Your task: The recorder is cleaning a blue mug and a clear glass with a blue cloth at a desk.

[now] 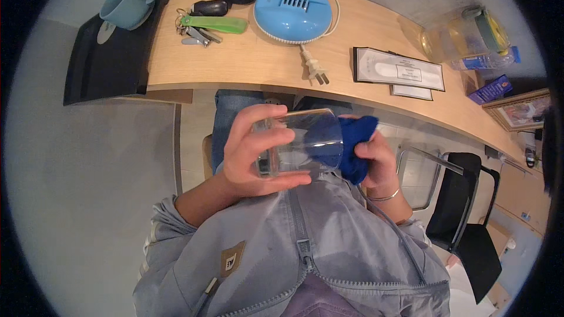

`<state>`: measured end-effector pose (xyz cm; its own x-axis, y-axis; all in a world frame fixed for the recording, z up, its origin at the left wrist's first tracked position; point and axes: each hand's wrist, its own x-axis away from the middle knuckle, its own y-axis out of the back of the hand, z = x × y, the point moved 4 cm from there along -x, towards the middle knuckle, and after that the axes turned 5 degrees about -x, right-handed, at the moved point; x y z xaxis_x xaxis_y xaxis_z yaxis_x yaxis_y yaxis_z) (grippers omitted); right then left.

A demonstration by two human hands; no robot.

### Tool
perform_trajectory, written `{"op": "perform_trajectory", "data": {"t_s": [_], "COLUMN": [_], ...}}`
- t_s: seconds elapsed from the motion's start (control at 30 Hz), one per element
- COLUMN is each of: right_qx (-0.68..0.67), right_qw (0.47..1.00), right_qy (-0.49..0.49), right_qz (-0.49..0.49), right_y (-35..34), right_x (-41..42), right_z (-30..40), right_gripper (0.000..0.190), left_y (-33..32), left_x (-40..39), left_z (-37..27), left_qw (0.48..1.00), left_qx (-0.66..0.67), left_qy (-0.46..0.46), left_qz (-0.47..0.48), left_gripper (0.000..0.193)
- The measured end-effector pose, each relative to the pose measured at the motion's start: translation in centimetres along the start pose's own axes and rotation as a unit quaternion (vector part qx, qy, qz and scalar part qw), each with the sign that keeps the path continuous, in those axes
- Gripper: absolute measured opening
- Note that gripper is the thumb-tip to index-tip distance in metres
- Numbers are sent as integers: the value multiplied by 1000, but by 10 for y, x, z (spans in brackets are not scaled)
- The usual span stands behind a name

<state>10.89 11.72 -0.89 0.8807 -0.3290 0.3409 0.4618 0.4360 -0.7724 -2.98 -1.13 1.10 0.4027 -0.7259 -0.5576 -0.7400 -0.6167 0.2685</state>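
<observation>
My left hand (pixel 257 149) grips a clear drinking glass (pixel 304 141) around its thick base, with the glass lying on its side in front of my chest. The glass's mouth faces right. At that mouth, my right hand (pixel 376 158) holds a dark blue cloth (pixel 358 149) bunched against the rim. Some of the blue shows through the glass wall; how far the cloth reaches inside I cannot tell. Both hands are in the air between my jacket and the desk's front edge.
On the wooden desk (pixel 264 68) sit a blue domed device (pixel 293 11) with a plug (pixel 316 70), keys with a green strap (pixel 216 24), flat packets (pixel 398 68) and a pitcher (pixel 458 37). A mug (pixel 125 6) stands on a black surface (pixel 110 61) at left. A black chair (pixel 456 202) is at right.
</observation>
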Motion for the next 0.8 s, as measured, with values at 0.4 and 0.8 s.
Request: {"op": "perform_trajectory", "data": {"t_s": [0.4,0.8], "right_qx": [65,340], "right_qw": [980,924], "right_qy": [-117,27], "right_qz": [145,174], "right_y": [-22,-28], "right_x": [-20,-13], "right_z": [-17,-3], "right_gripper": [72,56], "left_y": [-12,-13], "left_x": [-9,-3], "left_z": [-8,5], "left_qw": [993,943], "left_qx": [-54,126], "left_qy": [-54,251], "left_qz": [85,180], "left_gripper": [61,85]}}
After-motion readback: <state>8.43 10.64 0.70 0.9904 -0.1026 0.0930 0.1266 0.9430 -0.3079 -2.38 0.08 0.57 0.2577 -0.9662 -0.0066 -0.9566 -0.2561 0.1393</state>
